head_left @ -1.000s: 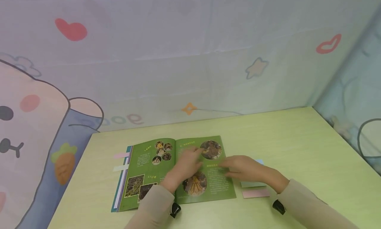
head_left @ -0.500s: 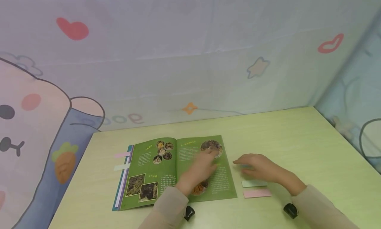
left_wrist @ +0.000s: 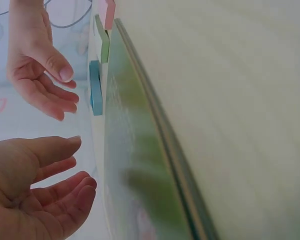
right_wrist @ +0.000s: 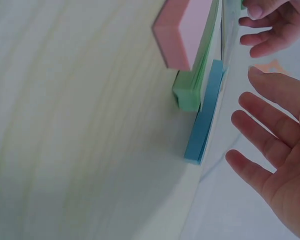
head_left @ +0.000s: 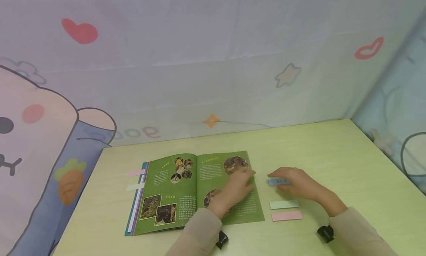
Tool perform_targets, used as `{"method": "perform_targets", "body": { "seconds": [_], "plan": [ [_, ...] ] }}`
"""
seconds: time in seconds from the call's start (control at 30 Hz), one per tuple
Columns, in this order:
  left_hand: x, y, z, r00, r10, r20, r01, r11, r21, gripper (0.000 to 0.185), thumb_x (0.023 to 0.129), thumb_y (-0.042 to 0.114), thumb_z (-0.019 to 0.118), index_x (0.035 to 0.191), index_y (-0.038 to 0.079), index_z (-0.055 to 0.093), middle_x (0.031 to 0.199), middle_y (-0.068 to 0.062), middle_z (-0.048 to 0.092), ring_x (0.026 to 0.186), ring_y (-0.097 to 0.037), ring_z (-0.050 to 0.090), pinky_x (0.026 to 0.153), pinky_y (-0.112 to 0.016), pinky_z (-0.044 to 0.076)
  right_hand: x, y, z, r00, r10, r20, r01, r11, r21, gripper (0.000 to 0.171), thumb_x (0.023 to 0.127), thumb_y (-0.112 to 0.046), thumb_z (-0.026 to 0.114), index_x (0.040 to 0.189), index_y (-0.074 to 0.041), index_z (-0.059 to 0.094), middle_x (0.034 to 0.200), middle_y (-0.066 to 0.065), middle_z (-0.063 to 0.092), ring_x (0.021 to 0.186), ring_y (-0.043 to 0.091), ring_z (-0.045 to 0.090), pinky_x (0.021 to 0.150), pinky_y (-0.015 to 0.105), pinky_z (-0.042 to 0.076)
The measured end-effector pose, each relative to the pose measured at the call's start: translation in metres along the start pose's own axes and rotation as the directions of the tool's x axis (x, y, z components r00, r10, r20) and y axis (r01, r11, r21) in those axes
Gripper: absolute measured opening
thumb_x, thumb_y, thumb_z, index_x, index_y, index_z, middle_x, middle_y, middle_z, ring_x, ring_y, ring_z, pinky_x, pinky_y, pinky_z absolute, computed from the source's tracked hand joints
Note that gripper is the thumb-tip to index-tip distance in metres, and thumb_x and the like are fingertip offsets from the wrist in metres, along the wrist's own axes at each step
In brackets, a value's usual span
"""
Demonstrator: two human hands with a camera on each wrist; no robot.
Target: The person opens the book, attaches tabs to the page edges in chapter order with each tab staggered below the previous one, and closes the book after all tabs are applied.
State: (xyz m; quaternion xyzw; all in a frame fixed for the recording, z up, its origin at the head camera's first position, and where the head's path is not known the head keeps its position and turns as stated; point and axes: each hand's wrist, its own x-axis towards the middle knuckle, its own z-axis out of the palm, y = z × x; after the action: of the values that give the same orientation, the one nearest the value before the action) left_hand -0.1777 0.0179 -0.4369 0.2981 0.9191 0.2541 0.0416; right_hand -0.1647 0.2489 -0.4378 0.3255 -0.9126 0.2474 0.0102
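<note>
A person's left hand (head_left: 235, 188) and right hand (head_left: 301, 183) hover apart, fingers (right_wrist: 257, 137) loosely curved and spread. Both arms (head_left: 196, 230) reach forward in pale sleeves (head_left: 357, 230).

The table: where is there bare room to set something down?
The table has most room between the right hand and right wall. A narrower strip lies between the open book and back wall. Crowded: just right of the book, around the three coloured blocks.

A blue pad (head_left: 274, 181) (slim, oblong) lies just beside an open, green-paged book (head_left: 190, 187).

“oog” (head_left: 136, 133) on backdrop (head_left: 206, 56), illegible print (head_left: 188, 208) in book (head_left: 188, 188)
</note>
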Motion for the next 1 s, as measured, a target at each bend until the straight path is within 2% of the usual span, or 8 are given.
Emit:
{"method": "perform_targets", "body": {
  "seconds": [0.13, 0.33, 0.47, 0.7, 0.83, 1.0],
  "plan": [
    [0.004, 0.002, 0.007, 1.000, 0.007, 0.011, -0.007, 1.000, 0.005, 0.040, 0.087, 0.008, 0.065, 0.125, 0.002, 0.057, 0.126, -0.017, 0.053, 0.113, -0.026, 0.055, 0.093, -0.031, 0.046, -0.005, 0.005, -0.001, 0.999, 0.049, -0.009, -0.049, 0.999, -0.004, 0.035, 0.080, -0.004, 0.071, 0.114, -0.001, 0.064, 0.112, 0.012, 0.064, 0.102, 0.032, 0.060, 0.082, 0.045, 0.050],
    [0.011, 0.007, 0.014, 0.999, 0.004, 0.036, -0.003, 0.999, -0.033, 0.040, 0.086, 0.010, 0.066, 0.124, 0.002, 0.057, 0.117, -0.012, 0.057, 0.101, -0.019, 0.058, 0.085, -0.026, 0.048, -0.009, 0.014, 0.000, 0.998, 0.068, -0.018, -0.068, 0.998, 0.000, 0.036, 0.079, -0.004, 0.071, 0.114, 0.000, 0.064, 0.112, 0.012, 0.064, 0.101, 0.031, 0.060, 0.082, 0.043, 0.050],
    [0.015, 0.012, 0.016, 0.999, 0.024, 0.045, -0.024, 1.000, -0.003, 0.040, 0.085, 0.011, 0.068, 0.123, 0.003, 0.059, 0.110, -0.009, 0.059, 0.097, -0.016, 0.057, 0.083, -0.024, 0.047, -0.012, 0.019, -0.003, 0.994, 0.108, -0.022, -0.108, 0.994, 0.010, 0.039, 0.077, -0.003, 0.073, 0.114, 0.000, 0.064, 0.112, 0.014, 0.064, 0.101, 0.032, 0.060, 0.081, 0.044, 0.050],
    [0.023, 0.017, 0.019, 0.998, 0.039, 0.047, -0.040, 0.999, 0.021, 0.040, 0.082, 0.010, 0.069, 0.121, 0.005, 0.061, 0.110, -0.008, 0.061, 0.100, -0.018, 0.057, 0.087, -0.025, 0.045, -0.016, 0.026, -0.011, 0.985, 0.168, -0.029, -0.167, 0.984, 0.055, 0.041, 0.074, -0.006, 0.077, 0.113, 0.001, 0.064, 0.108, 0.013, 0.065, 0.097, 0.031, 0.060, 0.080, 0.045, 0.050],
    [0.028, 0.020, 0.022, 0.998, 0.024, 0.064, -0.024, 1.000, -0.004, 0.041, 0.081, 0.010, 0.070, 0.121, 0.004, 0.061, 0.108, -0.008, 0.062, 0.094, -0.015, 0.057, 0.082, -0.021, 0.045, -0.018, 0.030, -0.011, 0.983, 0.180, -0.017, -0.179, 0.981, 0.070, 0.041, 0.074, -0.007, 0.077, 0.112, 0.002, 0.064, 0.102, 0.009, 0.065, 0.091, 0.026, 0.060, 0.078, 0.041, 0.050],
    [0.035, 0.023, 0.027, 0.998, 0.015, 0.062, -0.015, 1.000, 0.006, 0.041, 0.079, 0.013, 0.073, 0.118, 0.004, 0.063, 0.102, -0.005, 0.063, 0.083, -0.010, 0.056, 0.073, -0.016, 0.044, -0.020, 0.036, -0.010, 0.983, 0.183, -0.002, -0.182, 0.979, 0.088, 0.039, 0.074, -0.007, 0.077, 0.109, 0.004, 0.065, 0.093, 0.003, 0.063, 0.082, 0.017, 0.056, 0.071, 0.033, 0.050]
  ]
}}
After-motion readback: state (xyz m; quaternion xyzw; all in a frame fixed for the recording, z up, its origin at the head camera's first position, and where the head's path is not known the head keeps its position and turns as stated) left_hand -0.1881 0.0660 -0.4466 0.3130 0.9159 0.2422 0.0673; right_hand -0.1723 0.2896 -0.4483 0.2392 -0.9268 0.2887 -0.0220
